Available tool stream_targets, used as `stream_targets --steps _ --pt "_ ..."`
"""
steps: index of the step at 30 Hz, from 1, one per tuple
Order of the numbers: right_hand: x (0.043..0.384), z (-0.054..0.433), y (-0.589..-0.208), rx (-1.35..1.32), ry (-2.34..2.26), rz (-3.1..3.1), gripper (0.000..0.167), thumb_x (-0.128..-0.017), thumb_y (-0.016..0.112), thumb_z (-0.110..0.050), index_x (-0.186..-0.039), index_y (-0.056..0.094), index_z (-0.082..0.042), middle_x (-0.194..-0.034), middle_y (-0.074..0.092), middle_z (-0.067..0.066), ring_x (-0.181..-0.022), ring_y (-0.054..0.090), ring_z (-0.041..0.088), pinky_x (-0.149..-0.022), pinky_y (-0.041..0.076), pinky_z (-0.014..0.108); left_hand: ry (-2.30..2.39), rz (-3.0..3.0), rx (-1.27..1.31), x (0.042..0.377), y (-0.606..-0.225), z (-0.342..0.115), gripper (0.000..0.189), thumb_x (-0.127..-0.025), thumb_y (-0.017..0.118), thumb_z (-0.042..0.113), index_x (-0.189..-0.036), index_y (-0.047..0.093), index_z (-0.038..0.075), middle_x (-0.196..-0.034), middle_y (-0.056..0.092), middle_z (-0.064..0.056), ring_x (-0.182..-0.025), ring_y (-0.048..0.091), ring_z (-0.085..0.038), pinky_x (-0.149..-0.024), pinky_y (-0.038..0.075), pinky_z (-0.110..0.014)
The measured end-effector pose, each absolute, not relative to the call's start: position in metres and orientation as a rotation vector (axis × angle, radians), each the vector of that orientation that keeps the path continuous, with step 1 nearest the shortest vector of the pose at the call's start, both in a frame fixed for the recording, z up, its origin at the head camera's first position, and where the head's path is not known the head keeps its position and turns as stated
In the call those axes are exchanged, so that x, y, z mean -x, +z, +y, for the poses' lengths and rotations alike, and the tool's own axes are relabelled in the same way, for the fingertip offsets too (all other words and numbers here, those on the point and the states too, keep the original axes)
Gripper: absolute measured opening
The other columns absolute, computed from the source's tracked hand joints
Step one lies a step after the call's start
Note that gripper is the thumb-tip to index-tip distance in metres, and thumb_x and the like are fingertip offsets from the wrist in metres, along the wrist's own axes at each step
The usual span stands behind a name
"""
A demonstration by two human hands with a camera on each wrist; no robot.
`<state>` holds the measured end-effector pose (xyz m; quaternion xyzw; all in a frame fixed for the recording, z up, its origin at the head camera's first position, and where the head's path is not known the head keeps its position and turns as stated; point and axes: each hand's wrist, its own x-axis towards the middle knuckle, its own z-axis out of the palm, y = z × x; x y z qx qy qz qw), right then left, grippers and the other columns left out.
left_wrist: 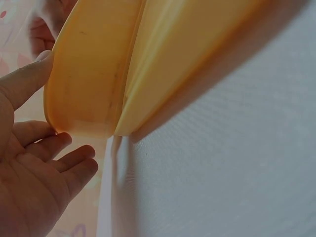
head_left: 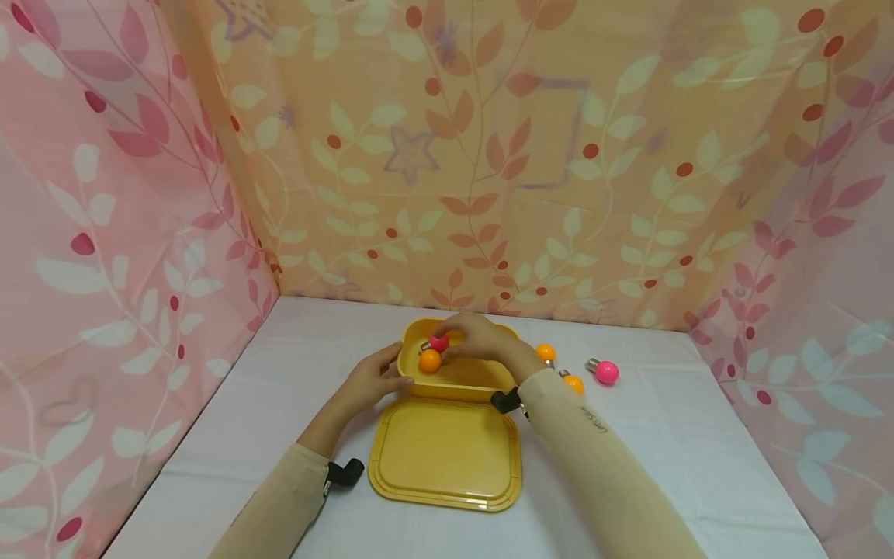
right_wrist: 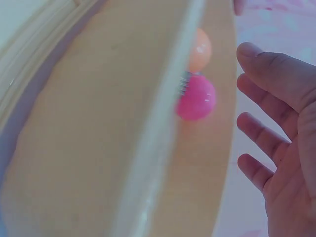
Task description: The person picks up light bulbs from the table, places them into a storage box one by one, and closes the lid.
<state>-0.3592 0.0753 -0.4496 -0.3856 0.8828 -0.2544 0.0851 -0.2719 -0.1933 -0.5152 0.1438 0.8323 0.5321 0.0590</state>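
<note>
My left hand (head_left: pixel 370 380) holds the left end of a yellow plastic box (head_left: pixel 457 391). In the left wrist view its thumb (left_wrist: pixel 32 74) lies at the rim and the forefinger at the side wall, with the other fingers off it. Inside the box, at its left end, lie a small pink light bulb (head_left: pixel 439 342) with a metal screw base and an orange bulb (head_left: pixel 429 361). My right hand (head_left: pixel 482 339) is over the box beside these bulbs. The right wrist view shows its fingers spread and holding nothing, apart from the pink bulb (right_wrist: pixel 198 100).
Flat on the white tablecloth (head_left: pixel 293 373), right before the box, lies a yellow lid (head_left: pixel 447 450). Right of the box are two orange bulbs (head_left: pixel 545 353), one partly behind the right sleeve, and a pink bulb (head_left: pixel 608 373). Patterned curtains (head_left: pixel 475 155) stand behind and at both sides.
</note>
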Motion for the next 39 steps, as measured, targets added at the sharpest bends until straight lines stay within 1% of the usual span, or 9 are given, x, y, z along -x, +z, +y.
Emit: stream_targets --steps 2,5,9,12,16,22,29,36,39 --pt "0.356 0.080 -0.445 1.154 -0.759 2.653 0.043 -0.088 0.083 -0.028 -0.127 0.072 -0.012 -0.128 0.069 0.002 -0.128 0.057 0.029 -0.116 0.041 0.046 1.606 2.525 -0.435 0.272 -0.515 -0.193 0.083 -0.091 0.080 0.024 -0.161 0.035 0.014 -0.166 0.035 -0.007 -0.154 0.029 -0.032 -0.123 0.028 -0.056" --pt "0.349 0.089 -0.437 1.159 -0.774 2.674 0.043 -0.089 0.082 -0.028 -0.128 0.072 -0.012 -0.128 0.069 0.000 -0.127 0.058 0.024 -0.115 0.043 0.045 1.604 2.530 -0.417 0.271 -0.514 -0.193 0.084 -0.091 0.080 0.026 -0.161 0.036 0.015 -0.166 0.035 -0.006 -0.154 0.029 -0.030 -0.124 0.028 -0.054" --pt "0.343 0.101 -0.430 1.136 -0.748 2.731 0.040 -0.091 0.079 -0.029 -0.128 0.071 -0.017 -0.130 0.068 -0.004 -0.129 0.056 0.020 -0.116 0.043 0.043 1.599 2.538 -0.403 0.272 -0.514 -0.194 0.084 -0.090 0.081 0.026 -0.161 0.036 0.015 -0.165 0.036 -0.005 -0.154 0.029 -0.030 -0.124 0.028 -0.054" --pt "0.338 0.109 -0.428 1.101 -0.747 2.769 0.039 -0.092 0.078 -0.029 -0.128 0.070 -0.019 -0.133 0.066 -0.003 -0.134 0.053 0.022 -0.119 0.040 0.045 1.601 2.538 -0.397 0.272 -0.516 -0.194 0.084 -0.090 0.081 0.026 -0.160 0.036 0.016 -0.165 0.037 -0.006 -0.154 0.029 -0.030 -0.124 0.029 -0.054" --pt "0.327 0.122 -0.426 1.054 -0.787 2.794 0.040 -0.092 0.079 -0.027 -0.129 0.070 -0.017 -0.136 0.065 0.001 -0.139 0.051 0.027 -0.122 0.034 0.052 1.597 2.535 -0.388 0.272 -0.517 -0.193 0.085 -0.089 0.082 0.026 -0.161 0.036 0.016 -0.165 0.037 -0.005 -0.154 0.030 -0.030 -0.124 0.029 -0.052" --pt "0.313 0.140 -0.425 1.013 -0.817 2.844 0.040 -0.092 0.079 -0.031 -0.129 0.070 -0.021 -0.135 0.065 -0.002 -0.137 0.052 0.026 -0.120 0.037 0.054 1.599 2.530 -0.361 0.271 -0.518 -0.193 0.086 -0.089 0.082 0.028 -0.161 0.036 0.018 -0.165 0.037 -0.003 -0.154 0.030 -0.029 -0.124 0.029 -0.052" --pt "0.294 0.160 -0.423 1.005 -0.901 2.899 0.041 -0.091 0.080 -0.030 -0.130 0.069 -0.021 -0.133 0.067 -0.005 -0.140 0.048 0.026 -0.122 0.032 0.056 1.599 2.527 -0.376 0.271 -0.517 -0.193 0.087 -0.088 0.083 0.030 -0.161 0.036 0.019 -0.165 0.037 -0.002 -0.154 0.031 -0.028 -0.124 0.029 -0.051" --pt "0.277 0.181 -0.429 1.054 -0.965 2.947 0.041 -0.089 0.082 -0.026 -0.127 0.070 -0.018 -0.130 0.068 -0.004 -0.131 0.054 0.024 -0.116 0.040 0.053 1.614 2.514 -0.396 0.272 -0.517 -0.193 0.087 -0.089 0.082 0.028 -0.161 0.035 0.018 -0.166 0.035 -0.004 -0.154 0.029 -0.030 -0.124 0.028 -0.053" --pt "0.269 0.189 -0.432 1.044 -0.993 2.971 0.042 -0.088 0.083 -0.023 -0.127 0.070 -0.018 -0.130 0.068 -0.003 -0.131 0.055 0.024 -0.114 0.042 0.054 1.615 2.517 -0.390 0.272 -0.516 -0.192 0.087 -0.089 0.082 0.028 -0.161 0.035 0.018 -0.165 0.035 -0.004 -0.154 0.029 -0.030 -0.125 0.027 -0.053"
